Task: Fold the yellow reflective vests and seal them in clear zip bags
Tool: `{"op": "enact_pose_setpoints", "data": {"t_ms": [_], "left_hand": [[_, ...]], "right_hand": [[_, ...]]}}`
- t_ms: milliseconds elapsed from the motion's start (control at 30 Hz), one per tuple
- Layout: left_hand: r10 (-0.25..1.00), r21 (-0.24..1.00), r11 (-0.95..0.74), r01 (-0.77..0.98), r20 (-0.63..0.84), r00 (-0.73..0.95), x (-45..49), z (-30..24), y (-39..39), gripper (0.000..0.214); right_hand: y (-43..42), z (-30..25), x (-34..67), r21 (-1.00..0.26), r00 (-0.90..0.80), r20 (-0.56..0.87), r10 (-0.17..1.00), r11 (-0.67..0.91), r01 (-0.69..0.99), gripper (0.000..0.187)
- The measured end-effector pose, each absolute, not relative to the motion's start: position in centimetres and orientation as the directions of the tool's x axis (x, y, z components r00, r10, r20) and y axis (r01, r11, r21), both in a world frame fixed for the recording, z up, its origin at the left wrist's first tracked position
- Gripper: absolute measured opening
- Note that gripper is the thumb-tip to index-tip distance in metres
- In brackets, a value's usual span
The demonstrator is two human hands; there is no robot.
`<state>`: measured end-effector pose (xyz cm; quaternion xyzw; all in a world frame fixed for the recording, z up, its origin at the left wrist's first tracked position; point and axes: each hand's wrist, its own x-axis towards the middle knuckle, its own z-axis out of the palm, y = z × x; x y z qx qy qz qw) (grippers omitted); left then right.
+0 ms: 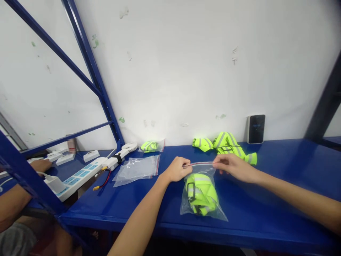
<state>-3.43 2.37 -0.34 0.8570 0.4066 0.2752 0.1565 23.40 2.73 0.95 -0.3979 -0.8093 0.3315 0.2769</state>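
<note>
A clear zip bag (pixel 221 212) hangs by its top edge between my two hands, low over the front of the blue table. Inside it is a folded neon-yellow reflective strap (pixel 204 193) with grey bands and a black buckle. My left hand (pixel 179 168) is closed on the left end of the bag's red-lined zip strip. At the other end, my right hand (pixel 232 167) pinches the strip between thumb and fingers. Just behind my right hand lie more yellow reflective straps (pixel 229 144), loosely bundled.
Flat zip bags (pixel 138 169) lie left of my hands, with a packed bag (pixel 149 146) behind them. A power strip (pixel 80 177), small fan (pixel 129 146) and red-black cable (pixel 108 176) are further left. A black-fronted device (pixel 256 129) stands by the wall. Another person's arm (pixel 16 201) is beyond the blue frame.
</note>
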Motion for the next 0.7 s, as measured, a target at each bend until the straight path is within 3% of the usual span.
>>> {"op": "enact_pose_setpoints", "data": {"t_ms": [100,233,300,367,467,567,700], "left_hand": [[0.778,0.397,-0.626,0.671,0.385,0.498,-3.4,-0.4,2.4,0.011],[0.765,0.287,-0.624,0.727,0.417,0.491,-3.9,-0.4,2.7,0.015],[0.785,0.32,-0.605,0.729,0.391,0.48,-4.2,-0.4,2.9,0.014],[0.815,0.434,-0.576,0.693,0.368,0.447,-4.3,-0.6,3.0,0.014],[0.854,0.592,-0.521,0.616,0.352,0.383,-4.2,-1.1,3.1,0.015],[0.868,0.654,-0.496,0.571,0.37,0.33,-4.0,-1.7,3.3,0.016],[0.897,0.771,-0.431,0.468,0.423,0.128,-4.5,-2.3,4.5,0.026]], "right_hand": [[3.6,0.7,22.1,-0.7,-0.557,0.21,0.804,0.521,0.489,0.023],[4.1,0.7,20.3,-0.528,-0.575,0.253,0.778,0.609,0.592,0.02],[4.5,0.9,19.4,-0.43,-0.603,0.275,0.749,0.657,0.62,0.018],[5.1,0.9,18.8,-0.401,-0.641,0.261,0.722,0.685,0.608,0.017],[6.3,0.7,18.3,-0.542,-0.654,0.177,0.736,0.627,0.559,0.017],[6.9,0.7,18.1,-0.715,-0.616,0.073,0.784,0.472,0.515,0.019],[6.5,2.6,17.6,-0.793,-0.567,0.166,0.807,0.451,0.409,0.019]]}}
